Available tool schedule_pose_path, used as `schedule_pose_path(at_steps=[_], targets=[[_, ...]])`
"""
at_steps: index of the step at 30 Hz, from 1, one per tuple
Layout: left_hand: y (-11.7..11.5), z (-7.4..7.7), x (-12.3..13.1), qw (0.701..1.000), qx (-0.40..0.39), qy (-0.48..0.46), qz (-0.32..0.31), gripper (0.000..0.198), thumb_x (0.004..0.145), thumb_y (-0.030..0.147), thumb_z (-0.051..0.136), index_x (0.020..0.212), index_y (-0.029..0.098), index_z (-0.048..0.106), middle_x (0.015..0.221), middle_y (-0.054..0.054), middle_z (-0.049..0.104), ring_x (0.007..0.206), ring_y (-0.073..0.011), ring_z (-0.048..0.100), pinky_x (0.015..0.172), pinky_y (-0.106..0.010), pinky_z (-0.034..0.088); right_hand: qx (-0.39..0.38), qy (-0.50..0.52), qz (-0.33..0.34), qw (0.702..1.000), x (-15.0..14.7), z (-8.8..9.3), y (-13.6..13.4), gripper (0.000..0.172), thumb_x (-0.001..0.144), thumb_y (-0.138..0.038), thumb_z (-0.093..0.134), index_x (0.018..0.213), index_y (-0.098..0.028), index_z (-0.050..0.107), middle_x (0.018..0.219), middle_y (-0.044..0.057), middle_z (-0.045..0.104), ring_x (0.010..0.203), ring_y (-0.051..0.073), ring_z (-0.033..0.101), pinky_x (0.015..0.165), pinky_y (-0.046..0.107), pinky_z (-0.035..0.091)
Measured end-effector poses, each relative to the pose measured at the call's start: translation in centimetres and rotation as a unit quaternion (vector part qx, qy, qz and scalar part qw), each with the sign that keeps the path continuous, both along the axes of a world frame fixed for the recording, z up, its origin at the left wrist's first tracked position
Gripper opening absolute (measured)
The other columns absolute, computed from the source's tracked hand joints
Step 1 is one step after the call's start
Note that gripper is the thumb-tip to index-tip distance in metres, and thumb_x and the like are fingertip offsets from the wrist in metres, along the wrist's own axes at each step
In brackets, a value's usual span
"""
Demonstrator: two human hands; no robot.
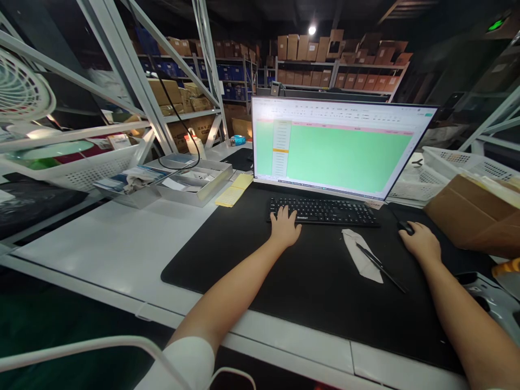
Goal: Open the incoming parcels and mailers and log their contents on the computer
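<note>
My left hand [285, 228] rests on the left end of a black keyboard [333, 212], palm down with its fingers spread over the keys. Far to the right, my right hand [422, 245] is wrapped over a black computer mouse [405, 227], which is partly hidden under the fingers. Behind the keyboard stands a monitor [345, 154] with a spreadsheet, mostly green, on its screen. Between my hands, a folded white paper [359, 254] lies on the black desk mat [292, 281]. A thin dark pen or stick [384, 269] lies across the paper.
Left of the mat are yellow notepaper [234, 190] and a grey tray [199, 196] with papers. A white basket [97, 170] and a fan [24, 89] are farther left. An open cardboard box [473, 214] stands beyond my right hand. Shelves of boxes line the back.
</note>
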State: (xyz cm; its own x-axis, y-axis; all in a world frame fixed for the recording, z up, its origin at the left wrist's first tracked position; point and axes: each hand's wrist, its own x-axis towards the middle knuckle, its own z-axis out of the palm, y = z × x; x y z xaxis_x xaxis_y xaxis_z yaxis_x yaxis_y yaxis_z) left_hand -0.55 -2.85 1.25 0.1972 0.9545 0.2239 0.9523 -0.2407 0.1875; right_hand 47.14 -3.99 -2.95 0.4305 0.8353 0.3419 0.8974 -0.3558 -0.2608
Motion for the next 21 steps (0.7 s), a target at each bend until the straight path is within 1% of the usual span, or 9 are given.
schedule_pose_path(at_steps=[3,6,8,10,12,13,15,18,21], targets=[[0.05,-0.07,-0.03,1.0,0.004,-0.004,-0.002,0.062,0.1,0.047,0.047,0.156,0.021,0.046,0.169,-0.016,0.03,0.157,-0.0347,0.024,0.125,-0.064,0.021,0.0,0.002,-0.016,1.0,0.08,0.0,0.04,0.059,0.095,-0.051,0.048,0.136,-0.012,0.061,0.14,0.019,0.06,0.124,0.036,0.059,0.101,0.042,0.047],[0.08,-0.12,-0.03,1.0,0.007,-0.007,-0.003,0.061,0.1,0.046,0.048,0.156,0.021,0.047,0.169,-0.016,0.031,0.157,-0.035,0.024,0.125,-0.064,0.021,0.001,0.002,-0.026,1.0,0.02,0.07,0.02,0.063,0.093,-0.054,0.049,0.137,-0.011,0.06,0.134,0.021,0.062,0.119,0.037,0.061,0.094,0.044,0.05],[0.06,-0.12,-0.01,1.0,0.007,-0.005,-0.002,0.061,0.1,0.046,0.048,0.156,0.02,0.047,0.169,-0.016,0.031,0.157,-0.0351,0.024,0.125,-0.064,0.021,0.0,0.0,-0.025,1.0,0.02,0.02,0.05,0.065,0.094,-0.055,0.049,0.142,-0.012,0.057,0.138,0.019,0.061,0.121,0.036,0.06,0.095,0.043,0.049],[0.03,-0.11,0.02,1.0,0.008,-0.003,-0.001,0.062,0.1,0.046,0.048,0.156,0.02,0.046,0.169,-0.016,0.031,0.157,-0.0348,0.024,0.125,-0.064,0.021,-0.002,-0.005,-0.019,1.0,0.08,-0.13,0.14,0.065,0.096,-0.052,0.046,0.148,-0.014,0.054,0.147,0.016,0.056,0.128,0.035,0.057,0.102,0.041,0.046],[0.01,-0.11,0.03,1.0,0.009,-0.002,-0.001,0.061,0.101,0.046,0.047,0.156,0.021,0.046,0.169,-0.016,0.031,0.157,-0.0346,0.025,0.125,-0.064,0.021,-0.007,-0.01,-0.013,1.0,0.19,-0.3,0.25,0.062,0.097,-0.05,0.044,0.148,-0.015,0.055,0.154,0.014,0.051,0.134,0.033,0.052,0.108,0.039,0.043],[0.01,-0.12,0.03,1.0,0.009,-0.001,0.0,0.061,0.101,0.046,0.047,0.156,0.021,0.046,0.169,-0.016,0.031,0.157,-0.0345,0.025,0.125,-0.064,0.021,-0.009,-0.011,-0.013,1.0,0.23,-0.37,0.3,0.06,0.098,-0.049,0.044,0.145,-0.015,0.058,0.154,0.013,0.05,0.135,0.033,0.052,0.109,0.038,0.042],[0.04,-0.17,0.02,1.0,0.01,-0.002,0.0,0.061,0.101,0.046,0.047,0.156,0.021,0.047,0.169,-0.015,0.032,0.157,-0.0345,0.025,0.125,-0.064,0.021,-0.011,-0.009,-0.019,1.0,0.29,-0.41,0.35,0.058,0.097,-0.05,0.045,0.141,-0.015,0.06,0.149,0.014,0.055,0.131,0.033,0.055,0.106,0.039,0.044],[0.14,-0.31,0.0,1.0,0.01,-0.001,-0.001,0.061,0.101,0.047,0.047,0.156,0.021,0.047,0.169,-0.016,0.031,0.157,-0.0351,0.024,0.125,-0.064,0.022,-0.011,-0.005,-0.036,0.999,0.24,-0.3,0.32,0.058,0.096,-0.052,0.048,0.138,-0.014,0.06,0.137,0.017,0.062,0.121,0.035,0.061,0.096,0.041,0.049],[0.25,-0.46,0.0,1.0,0.012,0.001,0.0,0.061,0.1,0.047,0.047,0.156,0.022,0.047,0.169,-0.015,0.032,0.157,-0.0356,0.024,0.125,-0.064,0.021,-0.008,-0.005,-0.038,0.999,0.11,-0.17,0.23,0.059,0.096,-0.051,0.05,0.141,-0.014,0.058,0.138,0.018,0.061,0.121,0.035,0.061,0.095,0.041,0.049]])
